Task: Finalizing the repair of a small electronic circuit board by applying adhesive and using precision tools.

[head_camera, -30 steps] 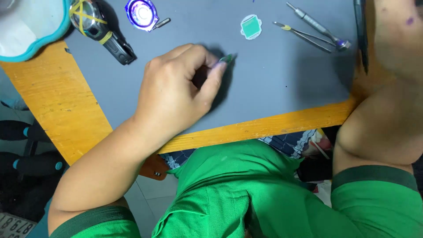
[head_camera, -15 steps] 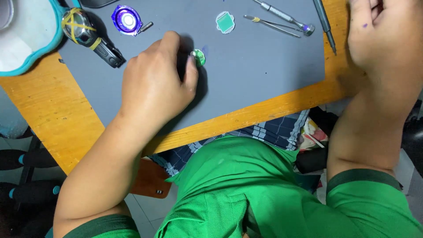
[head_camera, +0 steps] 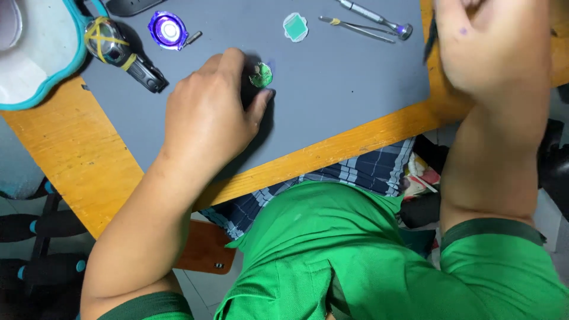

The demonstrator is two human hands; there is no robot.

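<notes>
My left hand (head_camera: 207, 118) rests on a grey work mat (head_camera: 338, 101). Its thumb and forefinger pinch a small round green part (head_camera: 261, 76) against the mat. My right hand (head_camera: 492, 50) hovers blurred over the mat's right edge, with its fingers cut off by the top of the frame. A slim dark tool (head_camera: 430, 42) lies along that edge, right beside this hand; I cannot tell whether the hand touches it.
On the mat lie a watch body with yellow bands and a black strap (head_camera: 112, 47), a round purple piece (head_camera: 168, 29), a small teal piece (head_camera: 295, 26), tweezers (head_camera: 355, 28) and a screwdriver (head_camera: 373, 15). A white tray with a teal rim (head_camera: 35, 71) sits on the wooden table (head_camera: 77, 166).
My left hand has slid farther onto the mat, and the green part now shows between its fingertips. My right hand has come in over the mat's right edge.
</notes>
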